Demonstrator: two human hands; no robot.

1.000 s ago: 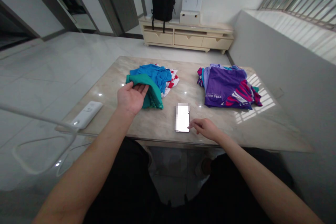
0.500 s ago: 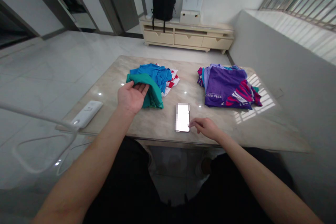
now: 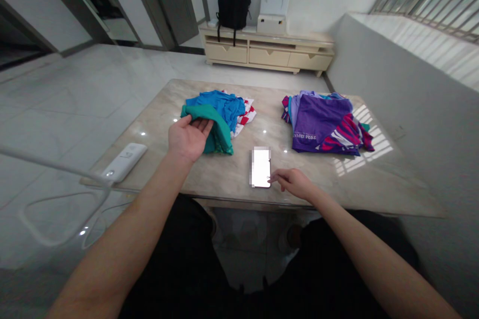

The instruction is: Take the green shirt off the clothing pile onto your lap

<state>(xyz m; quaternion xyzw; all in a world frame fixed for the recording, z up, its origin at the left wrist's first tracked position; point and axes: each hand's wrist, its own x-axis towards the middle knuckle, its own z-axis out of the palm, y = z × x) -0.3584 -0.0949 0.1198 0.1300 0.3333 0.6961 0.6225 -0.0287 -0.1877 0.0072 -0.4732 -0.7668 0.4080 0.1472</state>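
Closest in, above the person's dark trousers point(image 3: 175, 259), the right hand point(image 3: 295, 183) lies loosely curled on the marble table point(image 3: 224, 174), pinching nothing, its fingertips point(image 3: 272, 178) at the right edge of the smartphone point(image 3: 261, 167), whose screen is blurred out. The phone serves as the landmark for the rest. Up and to its left, the left hand point(image 3: 188, 138) lies palm up with its fingers slightly spread, not pressed together. The fingers reach under a folded edge of the teal cloth point(image 3: 219, 132), which arches over them in a loose hump. Directly behind that fold, and touching it, lies the crumpled blue garment point(image 3: 215, 108), with the red-and-white striped cloth point(image 3: 245, 117) tucked beneath its far side. To the phone's upper right sits a separate heap, the purple shirt point(image 3: 318, 122) with magenta-and-white stripes point(image 3: 346, 134) along its edge, in a patch of barred sunlight. Well left of the phone, near the table's edge, rests a white corded device point(image 3: 123, 162), its cable point(image 3: 56, 162) looping down towards the floor. Far beyond the phone stands a cream low cabinet point(image 3: 265, 52), carrying a black backpack point(image 3: 234, 0) and a white box point(image 3: 271, 25).
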